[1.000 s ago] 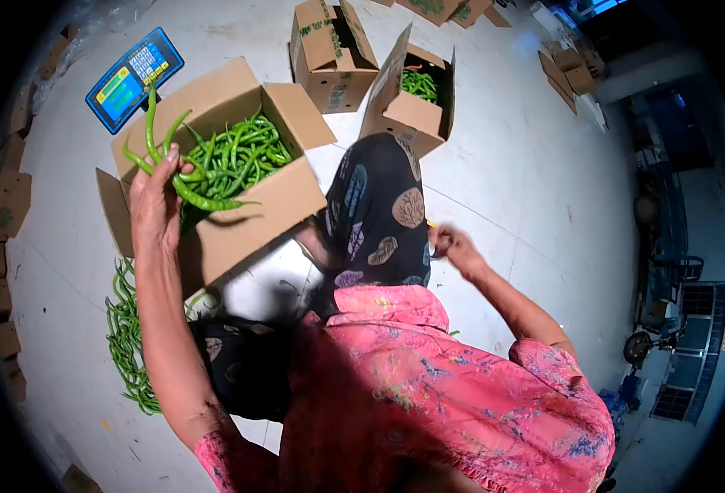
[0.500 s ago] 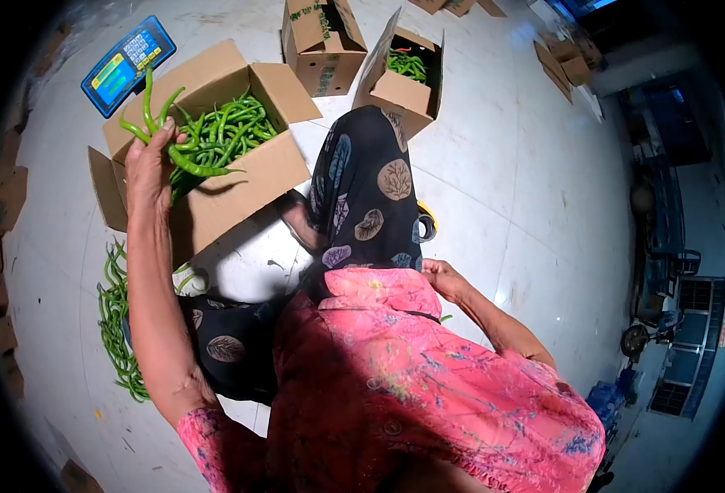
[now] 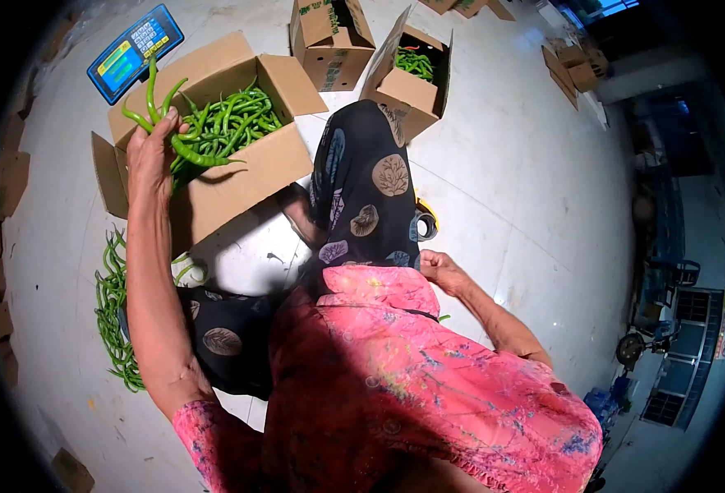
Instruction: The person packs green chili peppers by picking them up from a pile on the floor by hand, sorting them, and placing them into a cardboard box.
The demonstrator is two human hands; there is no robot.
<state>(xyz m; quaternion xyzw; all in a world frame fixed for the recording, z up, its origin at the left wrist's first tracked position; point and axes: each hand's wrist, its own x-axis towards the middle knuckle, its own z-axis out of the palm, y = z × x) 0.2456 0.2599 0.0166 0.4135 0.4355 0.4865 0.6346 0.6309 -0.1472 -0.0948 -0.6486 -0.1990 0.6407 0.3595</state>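
Several long green peppers (image 3: pixel 202 156) are gripped in my left hand (image 3: pixel 150 160), over the left part of an open cardboard box (image 3: pixel 243 185). More green peppers (image 3: pixel 243 117) fill the box behind that hand. My right hand (image 3: pixel 443 273) is beside my right thigh at the hem of the pink shirt, fingers curled against the clothing; whether it pinches anything is hidden. Near it on the floor lies a roll of tape with a yellow part (image 3: pixel 425 220).
A blue scale display (image 3: pixel 135 53) stands behind the box. Two more cardboard boxes stand farther back, one closed-looking (image 3: pixel 332 66) and one holding peppers (image 3: pixel 411 97). A pile of peppers (image 3: pixel 116 316) lies on the floor at left, beside my left arm.
My right hand has come in from beyond my knee to the shirt hem, uncovering the tape roll. The left hand still holds its peppers over the box.
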